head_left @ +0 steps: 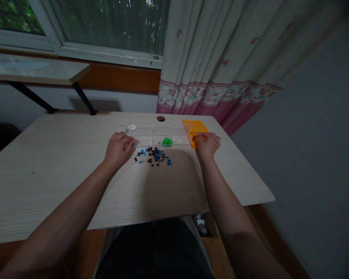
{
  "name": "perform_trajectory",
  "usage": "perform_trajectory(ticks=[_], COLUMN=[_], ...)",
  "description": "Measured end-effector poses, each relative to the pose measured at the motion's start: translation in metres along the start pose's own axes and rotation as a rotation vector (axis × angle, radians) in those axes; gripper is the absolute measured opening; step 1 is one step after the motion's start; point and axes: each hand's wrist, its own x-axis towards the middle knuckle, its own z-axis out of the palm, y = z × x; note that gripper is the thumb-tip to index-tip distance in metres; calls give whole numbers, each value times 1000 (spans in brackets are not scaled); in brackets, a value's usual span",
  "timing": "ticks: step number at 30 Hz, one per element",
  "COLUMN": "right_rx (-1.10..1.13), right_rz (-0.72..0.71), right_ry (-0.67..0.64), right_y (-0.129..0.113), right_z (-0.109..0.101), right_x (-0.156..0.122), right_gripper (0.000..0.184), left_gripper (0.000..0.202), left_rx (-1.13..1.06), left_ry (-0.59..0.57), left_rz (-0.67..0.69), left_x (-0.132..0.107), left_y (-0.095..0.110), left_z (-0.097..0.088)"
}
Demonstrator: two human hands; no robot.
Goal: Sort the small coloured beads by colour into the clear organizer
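Observation:
A loose heap of small blue, brown and a few pale yellow building-block pieces (156, 155) lies on the table. Behind it is a clear plastic compartment tray (142, 131); small green pieces (166, 142) are gathered in one front compartment, with pale bits just right of them. My left hand (120, 147) is at the tray's front left corner, thumb and fingers pinched together; what they hold is too small to make out. At the right, my right hand (209, 145) reaches over an orange plastic tray (196, 126), fingertips closed beside small brown pieces (194, 137).
The light wooden table (75, 174) has a round cable hole (161, 119) near its back edge. A raised shelf (40, 71) on black legs stands at the back left. A curtain (209, 69) hangs behind the table, and a wall (308, 147) is at the right.

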Motion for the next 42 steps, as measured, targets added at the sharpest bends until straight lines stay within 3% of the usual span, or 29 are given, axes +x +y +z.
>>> perform_trajectory(ticks=[10, 18, 24, 32, 37, 42], right_rx=[98, 189, 204, 202, 302, 324], right_rz=[-95, -216, -323, -493, -710, -915], right_ry=[31, 36, -30, -117, -288, -608], right_y=[3, 0, -10, -32, -48, -56], right_z=[7, 10, 10, 8, 0, -4], right_x=[0, -1, -10, -28, -44, -51], right_gripper=[36, 31, 30, 23, 25, 18], left_gripper=[32, 29, 21, 26, 22, 19], left_rx=[-2, -5, -13, 132, 138, 129], left_ry=[-137, -265, -281, -348, -360, -361], left_rz=[124, 225, 236, 237, 242, 253], left_x=[-1, -1, -2, -4, -5, -6], left_y=[11, 15, 17, 25, 28, 27], left_z=[-6, -8, -8, -5, 0, 2])
